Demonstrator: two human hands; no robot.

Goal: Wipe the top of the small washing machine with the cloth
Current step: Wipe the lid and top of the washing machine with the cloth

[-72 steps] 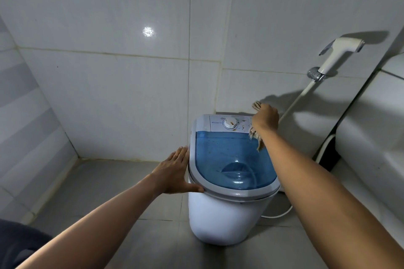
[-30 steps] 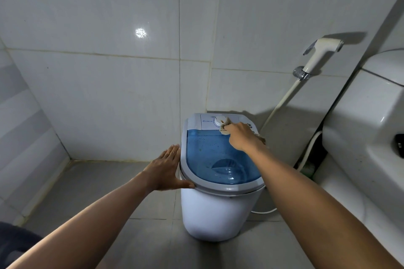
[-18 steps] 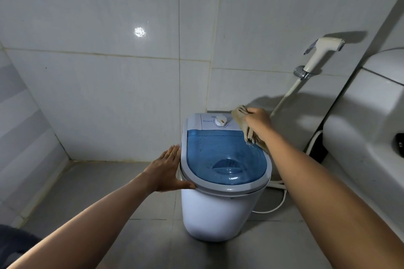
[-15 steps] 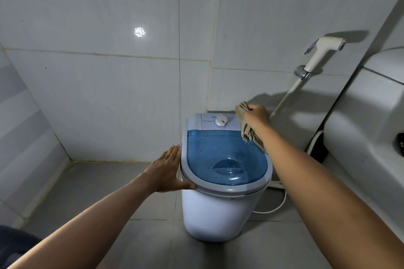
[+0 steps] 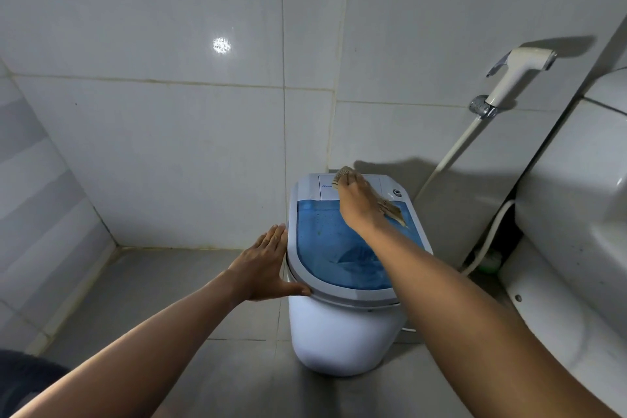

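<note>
Now cloth [image 5: 390, 209] under right hand [image 5: 358, 204], pressed on washing machine [image 5: 339, 332] top

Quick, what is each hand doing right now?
Left hand: open, flat against the side of the washing machine, holding nothing.
Right hand: closed on the cloth, pressing it on the machine's top.

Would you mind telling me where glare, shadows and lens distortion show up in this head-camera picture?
Head view: a bright glare spot on the glossy white wall tile; the white bidet sprayer and the right hand throw dark shadows onto the wall; wide-angle bending curves the tile joints and stretches both forearms; overall dim, bluish light.
</note>
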